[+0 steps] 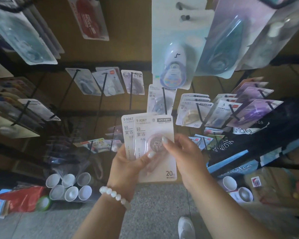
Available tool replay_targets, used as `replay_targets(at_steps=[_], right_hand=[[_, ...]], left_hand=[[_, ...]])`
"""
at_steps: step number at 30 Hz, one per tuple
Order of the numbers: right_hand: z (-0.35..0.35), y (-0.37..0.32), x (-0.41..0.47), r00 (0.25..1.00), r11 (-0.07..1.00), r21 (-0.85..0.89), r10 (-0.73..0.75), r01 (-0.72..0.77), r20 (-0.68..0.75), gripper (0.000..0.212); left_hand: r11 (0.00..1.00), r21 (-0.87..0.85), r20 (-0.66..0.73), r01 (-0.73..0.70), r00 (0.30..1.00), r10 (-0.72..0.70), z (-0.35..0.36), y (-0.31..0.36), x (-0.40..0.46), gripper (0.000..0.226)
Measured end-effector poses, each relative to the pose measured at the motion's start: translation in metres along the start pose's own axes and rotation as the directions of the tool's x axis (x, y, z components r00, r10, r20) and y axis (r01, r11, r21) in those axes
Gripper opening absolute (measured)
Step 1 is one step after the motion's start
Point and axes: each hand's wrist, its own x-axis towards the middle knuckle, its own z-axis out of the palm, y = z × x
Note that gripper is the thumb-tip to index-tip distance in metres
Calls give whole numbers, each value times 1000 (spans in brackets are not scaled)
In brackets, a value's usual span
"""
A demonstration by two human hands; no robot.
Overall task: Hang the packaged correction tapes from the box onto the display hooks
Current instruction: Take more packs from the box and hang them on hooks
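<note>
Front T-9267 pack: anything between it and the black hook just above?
Nothing visible blocks it. The front T-9267 pack, held by the left hand and right hand, sits just below the hook. A similar pack already hangs further back on that hook; its tip looks free.

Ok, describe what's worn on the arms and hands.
Both forearms are bare, with no sleeves in view. The left wrist wears a bracelet of round white beads. The nails on both hands' fingers are painted a pale, whitish shade. No rings or watch show.
</note>
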Motion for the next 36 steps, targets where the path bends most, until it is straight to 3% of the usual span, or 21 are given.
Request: replay_targets(at_steps=[3,6,9,11,14,18,30,36], right_hand=[[-4,5,-2,1000,997,71,25,-26,18,22],[-11,11,-8,999,989,142,41,-42,14,39],[-23,13,-8,997,988,155,29,-17,-75,43],[-29,14,-3,991,991,134,17,1,-135,40],[-30,19,7,986,998,58,-6,16,-165,15],[-25,26,14,988,1000,-21,-18,15,-154,7],[-15,25,33,979,985,-173,-56,21,-196,14],[1,17,74,967,984,-175,-13,-33,-256,29]], left_hand=[[999,-11,-54,37,998,-38,3,-2,-4,25],[996,-14,-195,87,977,-88,-1,-7,-5,28],[998,29,-328,51,944,-39,-5,-8,-6,27],[999,46,-393,3,920,15,-9,-9,-6,26],[996,80,-447,-35,892,67,-12,-7,-8,31],[997,67,-471,-36,880,63,-13,-8,-9,27],[1000,13,-437,-24,899,28,-3,-9,-11,29],[999,-10,-407,-38,913,31,2,-12,-8,27]])
